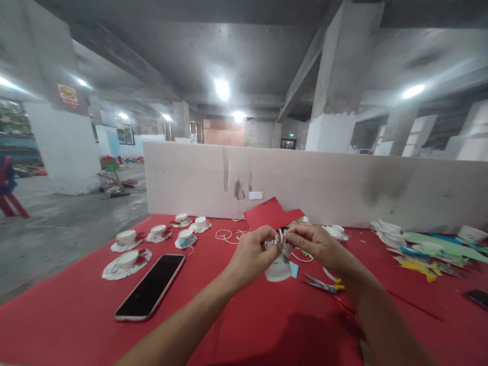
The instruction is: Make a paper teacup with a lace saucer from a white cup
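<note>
Above the red tabletop, both hands meet at a white paper cup [278, 271] whose rounded end points down toward me. White strips stand out at its top, between my fingertips. My left hand [253, 252] is closed, thumb and fingers pinching the cup's strips from the left. My right hand [318, 243] is closed too, its thumb and forefinger pressed together on a strip at the same spot. Fingers hide part of the cup's upper end. A small light blue paper piece [294, 269] shows just behind the cup. Scissors [324, 286] with yellow handles lie below my right hand.
Several small white paper hats [127, 260] stand at the left, near a phone [151, 287]. White string [224, 236] and red paper [267, 214] lie farther back. Paper scraps [421, 267] pile up at the right. A pale panel [305, 185] borders the table's far side.
</note>
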`<state>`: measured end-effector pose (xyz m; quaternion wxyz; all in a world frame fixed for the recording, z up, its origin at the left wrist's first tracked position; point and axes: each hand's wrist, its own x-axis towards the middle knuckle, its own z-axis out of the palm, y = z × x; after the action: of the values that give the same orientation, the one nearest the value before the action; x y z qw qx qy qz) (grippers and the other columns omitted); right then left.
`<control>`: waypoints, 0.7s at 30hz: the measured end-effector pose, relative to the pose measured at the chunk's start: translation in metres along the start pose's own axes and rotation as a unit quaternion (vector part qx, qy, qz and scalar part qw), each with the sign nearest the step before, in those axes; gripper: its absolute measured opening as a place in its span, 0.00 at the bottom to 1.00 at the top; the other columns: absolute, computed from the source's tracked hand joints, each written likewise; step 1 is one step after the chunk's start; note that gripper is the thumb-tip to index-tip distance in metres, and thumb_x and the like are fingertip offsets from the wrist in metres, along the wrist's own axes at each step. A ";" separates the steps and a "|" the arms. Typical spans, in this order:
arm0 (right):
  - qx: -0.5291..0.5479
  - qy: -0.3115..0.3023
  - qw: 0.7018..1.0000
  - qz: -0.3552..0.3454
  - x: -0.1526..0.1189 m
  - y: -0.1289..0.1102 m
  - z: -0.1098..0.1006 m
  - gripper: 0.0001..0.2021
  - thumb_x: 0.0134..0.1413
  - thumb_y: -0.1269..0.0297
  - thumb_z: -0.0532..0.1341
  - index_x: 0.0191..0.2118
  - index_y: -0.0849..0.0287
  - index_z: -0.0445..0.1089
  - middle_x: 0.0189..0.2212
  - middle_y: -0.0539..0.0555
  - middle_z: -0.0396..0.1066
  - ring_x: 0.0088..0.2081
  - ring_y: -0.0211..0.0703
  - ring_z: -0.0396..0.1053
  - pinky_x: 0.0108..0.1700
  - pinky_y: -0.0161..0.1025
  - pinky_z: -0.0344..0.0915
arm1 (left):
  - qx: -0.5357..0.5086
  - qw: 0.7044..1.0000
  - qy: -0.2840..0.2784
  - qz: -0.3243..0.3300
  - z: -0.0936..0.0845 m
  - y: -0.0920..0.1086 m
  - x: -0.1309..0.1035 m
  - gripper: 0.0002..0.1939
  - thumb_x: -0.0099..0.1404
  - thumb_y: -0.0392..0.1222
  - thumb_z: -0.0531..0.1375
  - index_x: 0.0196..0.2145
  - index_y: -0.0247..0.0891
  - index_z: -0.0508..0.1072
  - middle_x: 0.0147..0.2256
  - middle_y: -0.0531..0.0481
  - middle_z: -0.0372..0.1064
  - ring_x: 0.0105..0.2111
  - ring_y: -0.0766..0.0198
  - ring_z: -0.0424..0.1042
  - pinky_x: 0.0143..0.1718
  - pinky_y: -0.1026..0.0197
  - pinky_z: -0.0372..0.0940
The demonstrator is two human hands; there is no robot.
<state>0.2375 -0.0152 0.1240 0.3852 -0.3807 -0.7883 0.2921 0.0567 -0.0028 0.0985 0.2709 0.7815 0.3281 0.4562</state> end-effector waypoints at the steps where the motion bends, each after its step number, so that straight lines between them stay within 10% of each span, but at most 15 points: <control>1: 0.009 -0.010 1.000 0.010 0.001 0.002 0.000 0.16 0.56 0.52 0.55 0.31 0.62 0.70 0.27 0.52 0.68 0.31 0.39 0.64 0.34 0.36 0.61 | 0.002 1.000 0.001 0.003 0.000 0.000 0.000 0.07 0.58 0.41 0.54 0.28 0.36 0.66 0.23 0.55 0.63 0.22 0.71 0.58 0.23 0.68 0.51; 21: -0.046 0.056 0.997 0.004 0.005 -0.001 0.010 0.15 0.56 0.56 0.54 0.26 0.61 0.68 0.23 0.51 0.68 0.27 0.38 0.64 0.31 0.35 0.60 | -0.086 0.990 -0.061 -0.097 -0.005 -0.005 0.007 0.08 0.54 0.42 0.56 0.27 0.34 0.66 0.23 0.53 0.63 0.22 0.70 0.61 0.21 0.68 0.51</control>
<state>0.2269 -0.0137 0.1212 0.4093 -0.4166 -0.7769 0.2353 0.0533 0.0069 0.1009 0.3995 0.7465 0.3444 0.4055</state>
